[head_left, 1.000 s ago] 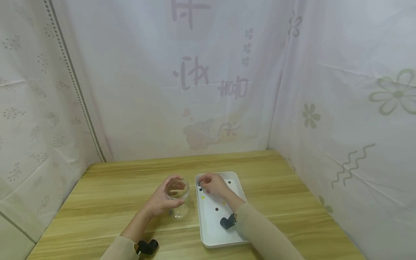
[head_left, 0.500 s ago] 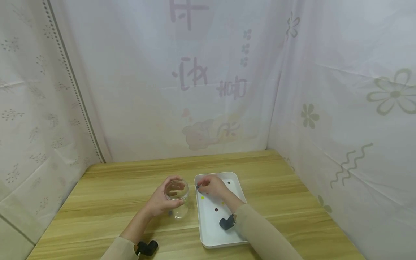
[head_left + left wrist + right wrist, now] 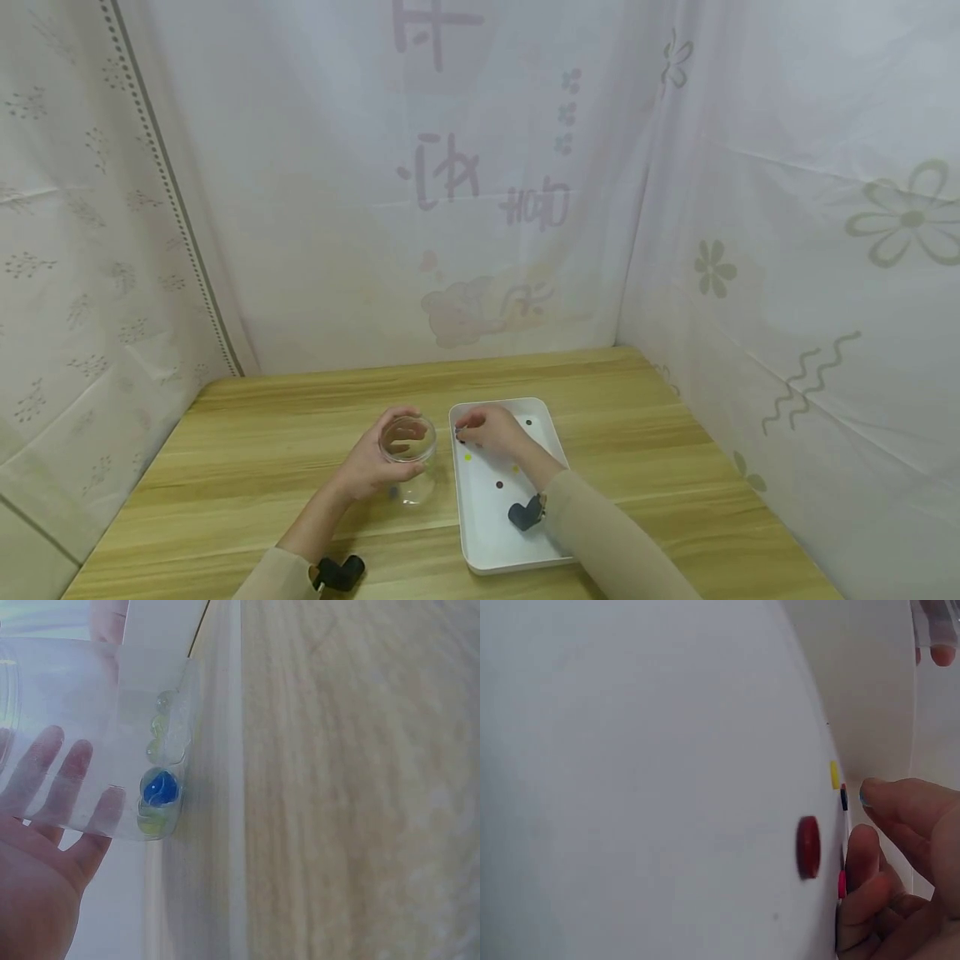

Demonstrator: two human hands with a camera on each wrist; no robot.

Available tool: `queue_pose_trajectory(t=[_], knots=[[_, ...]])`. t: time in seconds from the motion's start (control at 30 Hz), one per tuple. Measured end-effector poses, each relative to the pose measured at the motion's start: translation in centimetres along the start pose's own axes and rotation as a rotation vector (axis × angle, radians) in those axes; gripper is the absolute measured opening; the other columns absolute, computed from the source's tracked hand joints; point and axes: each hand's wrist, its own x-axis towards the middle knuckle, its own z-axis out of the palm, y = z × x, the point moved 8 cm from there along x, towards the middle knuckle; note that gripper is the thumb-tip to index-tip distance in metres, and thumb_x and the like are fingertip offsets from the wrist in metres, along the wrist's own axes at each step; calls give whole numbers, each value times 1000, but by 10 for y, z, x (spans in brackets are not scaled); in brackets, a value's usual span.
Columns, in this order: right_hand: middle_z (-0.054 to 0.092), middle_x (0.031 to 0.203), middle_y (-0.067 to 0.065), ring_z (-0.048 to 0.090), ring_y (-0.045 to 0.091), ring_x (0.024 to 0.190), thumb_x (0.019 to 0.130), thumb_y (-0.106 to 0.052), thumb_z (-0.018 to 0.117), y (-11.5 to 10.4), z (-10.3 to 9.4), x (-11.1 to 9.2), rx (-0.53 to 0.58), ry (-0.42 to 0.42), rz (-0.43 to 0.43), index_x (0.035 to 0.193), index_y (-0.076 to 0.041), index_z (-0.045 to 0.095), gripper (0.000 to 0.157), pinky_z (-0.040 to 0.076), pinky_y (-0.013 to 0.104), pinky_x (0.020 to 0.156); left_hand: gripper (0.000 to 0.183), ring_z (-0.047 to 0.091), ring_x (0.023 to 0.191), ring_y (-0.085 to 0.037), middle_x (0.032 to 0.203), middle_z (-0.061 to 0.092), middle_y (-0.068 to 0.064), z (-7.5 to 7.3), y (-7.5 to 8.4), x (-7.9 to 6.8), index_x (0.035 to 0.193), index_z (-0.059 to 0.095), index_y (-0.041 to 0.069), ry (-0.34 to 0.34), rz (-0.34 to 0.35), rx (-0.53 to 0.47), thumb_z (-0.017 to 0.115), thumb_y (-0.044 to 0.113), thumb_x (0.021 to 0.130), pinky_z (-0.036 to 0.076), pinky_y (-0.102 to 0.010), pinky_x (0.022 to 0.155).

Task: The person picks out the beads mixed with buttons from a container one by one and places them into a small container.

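Note:
My left hand (image 3: pixel 375 462) grips a clear jar (image 3: pixel 422 479) round its side, thumb in front and fingers behind. The jar stands upright, its open mouth up. Inside, at its bottom, lie several glass marbles (image 3: pixel 160 787), one with a blue swirl and others yellowish green. My right hand (image 3: pixel 491 429) is over the far left corner of a white tray (image 3: pixel 480 542), fingers bent. A small blue piece (image 3: pixel 864 798) shows at its fingertips, mostly hidden by them. Close below lies a dark disc (image 3: pixel 844 797), with a yellow disc (image 3: pixel 468 457) nearby.
Other flat discs lie scattered in the tray: a dark red one (image 3: pixel 808 847), an orange one (image 3: pixel 515 469) and a dark one (image 3: pixel 528 422) near the far right. The tray and jar stand side by side on a wooden table (image 3: pixel 300 417). Curtains (image 3: pixel 337 208) enclose the back and sides.
My right fingertips have shifted slightly at the tray's far left corner, and the dark disc there was hidden half a second ago and shows again. My left hand and the jar stay put.

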Motion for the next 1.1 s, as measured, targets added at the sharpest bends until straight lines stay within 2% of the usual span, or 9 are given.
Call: queue_pose_trajectory(t=[0.27,0.43,0.7,0.83,1.1], knots=[[79,108,3,67,13,73,100,-20,77,-1,-8,0,63,7,19,121,-17,81,21,53,27,63,76,59,137,-49,147,59,-30,1,-1,0,155,44,7,-5,-15,2,86,11,92,45,-72,114],[82,105,3,70,13,73,101,-21,77,-6,-13,-1,112,12,6,124,-16,80,24,53,27,58,77,59,136,-47,147,61,-27,1,0,0,155,44,5,-1,-13,9,86,11,91,47,-69,113],[81,110,10,69,15,76,102,-21,76,-18,-22,-5,207,18,-3,127,-14,78,25,47,24,58,75,60,135,-46,146,62,-26,0,1,0,154,45,7,4,-11,20,86,12,92,47,-71,113],[79,109,7,67,15,76,104,-21,76,-21,-25,-7,270,14,15,131,-12,77,29,44,22,58,74,60,136,-46,146,62,-25,0,0,0,154,45,9,3,-16,25,86,13,92,47,-70,113],[77,112,5,63,14,75,103,-20,74,-29,-28,-13,363,4,-14,135,-4,73,35,43,21,58,79,60,136,-47,146,61,-28,1,1,0,156,43,3,3,-21,26,86,13,91,47,-71,114]])
